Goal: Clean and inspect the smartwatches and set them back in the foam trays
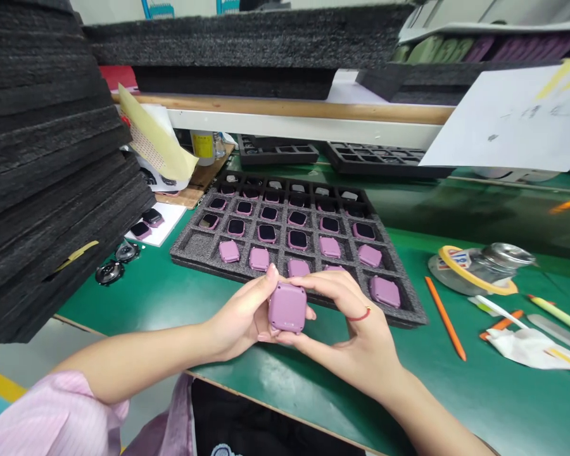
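Note:
Both my left hand (241, 315) and my right hand (354, 323) hold a square mauve smartwatch body (287, 308) between their fingertips, just in front of a dark grey foam tray (186, 254). The tray has a grid of square pockets. Several pockets hold watch bodies with dark screens facing up (266, 233), and the front rows show plain mauve backs (330, 247). One pocket at the tray's left end holds nothing visible. My hands hide part of the tray's front row. A thin red cord circles my right wrist.
A tall stack of black foam trays (42, 145) rises at the left, and more foam trays lie behind a wooden rail (285, 106). On the green mat (285, 380) at right are a tape roll (477, 269), an orange pen (445, 326) and a white cloth (522, 345).

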Demonstrator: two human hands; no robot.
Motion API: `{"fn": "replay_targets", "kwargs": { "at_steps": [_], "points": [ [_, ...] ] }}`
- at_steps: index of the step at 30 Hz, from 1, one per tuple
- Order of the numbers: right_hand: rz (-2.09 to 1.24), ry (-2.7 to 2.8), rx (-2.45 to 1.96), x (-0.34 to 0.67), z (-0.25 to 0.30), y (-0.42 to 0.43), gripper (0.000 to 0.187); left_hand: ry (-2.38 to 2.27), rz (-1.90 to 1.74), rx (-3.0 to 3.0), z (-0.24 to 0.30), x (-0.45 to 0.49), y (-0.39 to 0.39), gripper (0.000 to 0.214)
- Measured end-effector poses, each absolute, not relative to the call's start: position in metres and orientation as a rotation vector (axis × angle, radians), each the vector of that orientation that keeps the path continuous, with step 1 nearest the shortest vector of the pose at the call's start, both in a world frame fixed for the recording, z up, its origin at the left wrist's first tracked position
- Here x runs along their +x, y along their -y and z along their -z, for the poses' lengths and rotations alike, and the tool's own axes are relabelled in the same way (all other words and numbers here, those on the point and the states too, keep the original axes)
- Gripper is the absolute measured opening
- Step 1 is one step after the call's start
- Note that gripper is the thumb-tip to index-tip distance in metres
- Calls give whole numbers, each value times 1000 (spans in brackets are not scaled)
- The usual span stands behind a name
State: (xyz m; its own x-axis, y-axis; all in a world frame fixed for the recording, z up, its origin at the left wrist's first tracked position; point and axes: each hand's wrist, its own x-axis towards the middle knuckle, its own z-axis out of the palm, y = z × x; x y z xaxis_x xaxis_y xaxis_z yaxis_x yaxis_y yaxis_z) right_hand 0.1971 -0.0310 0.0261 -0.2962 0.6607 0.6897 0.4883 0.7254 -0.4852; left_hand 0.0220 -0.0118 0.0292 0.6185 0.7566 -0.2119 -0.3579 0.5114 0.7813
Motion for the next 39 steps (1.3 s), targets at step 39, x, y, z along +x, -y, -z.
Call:
{"fn": "replay_targets", "kwargs": {
  "at_steps": [39],
  "points": [
    [-419,2267,-1692,225,-21,-104,22,-1857,-564,2340,-43,-107,-108,25]
  ]
}}
